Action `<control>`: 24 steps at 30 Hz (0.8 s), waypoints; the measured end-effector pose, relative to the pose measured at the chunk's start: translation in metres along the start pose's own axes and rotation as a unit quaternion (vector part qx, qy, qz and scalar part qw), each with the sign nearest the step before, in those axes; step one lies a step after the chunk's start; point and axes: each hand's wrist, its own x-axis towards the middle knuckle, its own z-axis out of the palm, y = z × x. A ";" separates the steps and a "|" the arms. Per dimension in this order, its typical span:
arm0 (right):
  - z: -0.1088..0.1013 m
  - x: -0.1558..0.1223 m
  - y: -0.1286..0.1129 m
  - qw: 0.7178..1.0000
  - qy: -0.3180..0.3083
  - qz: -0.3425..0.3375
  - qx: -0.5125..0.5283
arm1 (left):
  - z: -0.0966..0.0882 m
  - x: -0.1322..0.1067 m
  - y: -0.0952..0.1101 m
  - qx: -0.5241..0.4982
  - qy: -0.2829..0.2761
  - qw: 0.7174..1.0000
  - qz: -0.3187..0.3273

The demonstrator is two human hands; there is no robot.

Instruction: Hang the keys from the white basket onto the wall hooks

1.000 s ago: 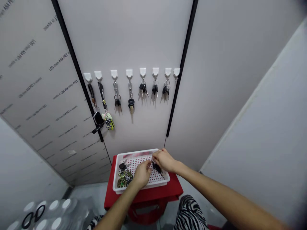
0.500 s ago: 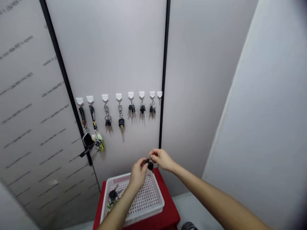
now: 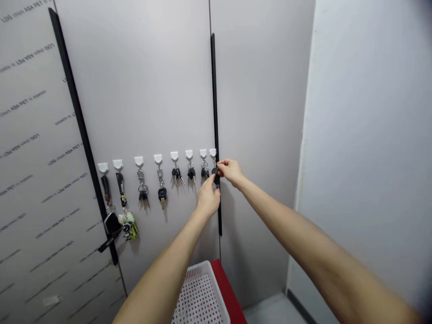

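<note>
A small bunch of keys with a black head (image 3: 215,171) is just below the rightmost white hook (image 3: 212,153) on the wall panel. My right hand (image 3: 231,172) pinches it from the right, near its ring. My left hand (image 3: 208,196) holds its lower part from below, fingertips against the black head. Whether the ring is over the hook is too small to tell. Immediately left, another bunch of keys (image 3: 204,171) hangs from its own hook (image 3: 203,153), partly behind my left fingertips.
Several key sets hang in the row leftward, including a black-headed key (image 3: 162,194) and a lanyard with a green charm (image 3: 128,225). Black vertical strips (image 3: 214,90) edge the panel. Below, a white perforated basket (image 3: 221,294) rests on a red surface (image 3: 229,292).
Both hands have risen from above the basket to the rightmost hook, carrying the keys. The camera view has shifted, and the basket now sits lower in view, partly behind my left arm.
</note>
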 end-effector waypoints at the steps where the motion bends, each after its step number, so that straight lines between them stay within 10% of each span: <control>1: 0.000 0.007 -0.002 1.000 0.015 -0.001 -0.018 | 0.000 0.006 0.005 0.020 -0.003 1.000 0.008; 15: 0.007 0.039 0.011 0.978 0.093 0.003 -0.189 | -0.010 0.005 0.003 0.095 -0.044 0.993 -0.052; 24: 0.012 -0.033 0.069 0.989 0.035 0.000 -0.147 | -0.020 -0.050 -0.039 0.023 -0.052 0.989 -0.135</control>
